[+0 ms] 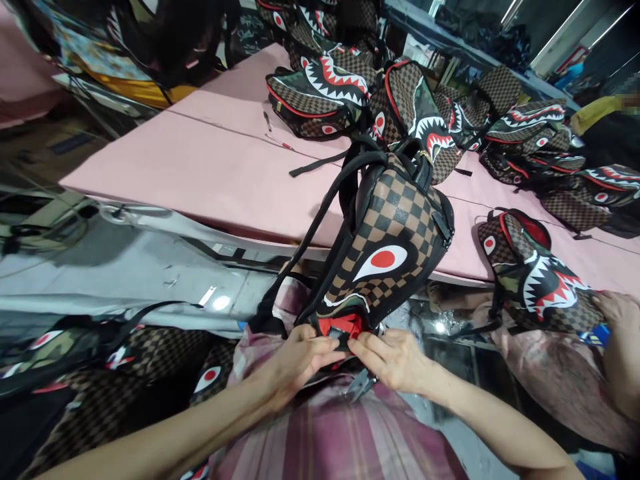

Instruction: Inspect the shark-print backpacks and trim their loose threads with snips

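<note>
A brown checkered backpack (400,207) with a red-and-white eye print leans from the pink table's edge down to my lap. Its lower end, with red fabric and a dark strip, lies between my hands. My left hand (306,353) is closed on the left side of this end, thumb and fingers pinching its edge. My right hand (395,360) grips the right side, fingers curled over the red fabric. Below the right fingers show the metal blades of small snips (361,385); their handle is hidden, so how they are held is unclear. Black straps hang along the backpack's left side.
Several similar shark-mouth backpacks (320,93) are piled across the pink table (200,160). Small tools (280,141) lie near them. More bags (150,367) sit low on my left. At right, another person's hand (623,320) rests by a backpack (545,280).
</note>
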Available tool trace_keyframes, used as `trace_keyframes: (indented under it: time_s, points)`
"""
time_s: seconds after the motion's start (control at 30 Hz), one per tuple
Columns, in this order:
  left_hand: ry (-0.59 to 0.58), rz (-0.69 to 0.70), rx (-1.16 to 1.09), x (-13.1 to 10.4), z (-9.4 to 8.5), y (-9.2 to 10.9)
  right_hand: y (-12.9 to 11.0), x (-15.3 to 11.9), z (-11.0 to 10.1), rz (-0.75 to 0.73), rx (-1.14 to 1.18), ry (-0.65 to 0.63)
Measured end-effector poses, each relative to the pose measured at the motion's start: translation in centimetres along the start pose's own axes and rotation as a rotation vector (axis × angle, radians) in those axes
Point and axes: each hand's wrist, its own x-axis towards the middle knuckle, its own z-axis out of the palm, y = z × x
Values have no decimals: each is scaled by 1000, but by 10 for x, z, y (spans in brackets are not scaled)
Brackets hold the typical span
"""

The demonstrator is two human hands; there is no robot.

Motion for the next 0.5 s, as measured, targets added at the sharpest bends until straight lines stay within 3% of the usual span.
trace_keyframes:
  time_s: [0.5]
  points:
    - [-80,2,10,1,-3,3,6,0,3,46,103,48]
